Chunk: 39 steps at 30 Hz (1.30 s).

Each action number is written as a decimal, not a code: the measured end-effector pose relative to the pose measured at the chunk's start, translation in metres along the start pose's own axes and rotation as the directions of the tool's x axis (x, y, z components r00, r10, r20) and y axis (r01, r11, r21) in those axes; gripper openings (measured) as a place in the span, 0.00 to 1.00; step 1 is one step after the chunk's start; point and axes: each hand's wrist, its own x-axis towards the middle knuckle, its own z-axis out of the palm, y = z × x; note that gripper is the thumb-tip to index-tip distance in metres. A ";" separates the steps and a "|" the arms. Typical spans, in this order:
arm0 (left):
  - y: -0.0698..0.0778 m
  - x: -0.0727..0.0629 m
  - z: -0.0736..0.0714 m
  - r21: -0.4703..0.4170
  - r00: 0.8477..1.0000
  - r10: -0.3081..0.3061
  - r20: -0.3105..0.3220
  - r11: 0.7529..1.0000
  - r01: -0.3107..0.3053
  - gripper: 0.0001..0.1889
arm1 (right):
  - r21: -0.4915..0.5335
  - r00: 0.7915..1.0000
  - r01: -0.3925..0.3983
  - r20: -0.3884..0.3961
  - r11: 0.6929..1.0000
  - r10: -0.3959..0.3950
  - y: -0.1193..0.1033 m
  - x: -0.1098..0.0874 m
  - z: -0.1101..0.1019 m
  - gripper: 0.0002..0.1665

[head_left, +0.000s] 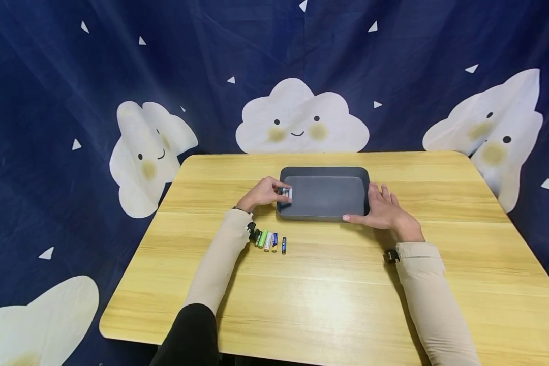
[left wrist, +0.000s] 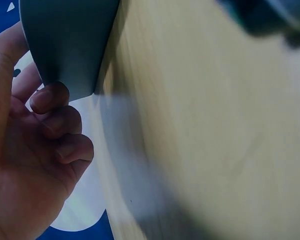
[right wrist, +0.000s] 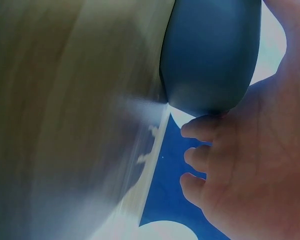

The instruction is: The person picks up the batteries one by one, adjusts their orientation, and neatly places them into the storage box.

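Observation:
A dark grey rectangular tray (head_left: 325,195) lies on the wooden table. My left hand (head_left: 265,194) reaches over its left wall, and thumb and forefinger pinch small white batteries (head_left: 287,193) at the inner left end. In the left wrist view the other fingers (left wrist: 65,122) are curled outside the tray wall (left wrist: 70,45); the batteries are hidden there. My right hand (head_left: 384,208) rests against the tray's front right corner, thumb along the front and fingers spread by the right side. In the right wrist view its palm (right wrist: 260,150) is beside the tray's outer wall (right wrist: 210,55).
Several batteries (head_left: 267,241), green, white and blue, lie in a row in front of the tray, close to my left wrist. One slim blue battery (head_left: 284,245) lies slightly apart at the right. A dark blue cloud-patterned curtain (head_left: 302,51) hangs behind the table (head_left: 329,284).

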 end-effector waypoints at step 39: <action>0.009 0.009 0.004 0.277 0.998 -0.061 0.004 0.959 0.058 0.25 | 0.032 1.000 0.009 0.009 0.999 -0.010 0.000 -0.001 0.001 0.86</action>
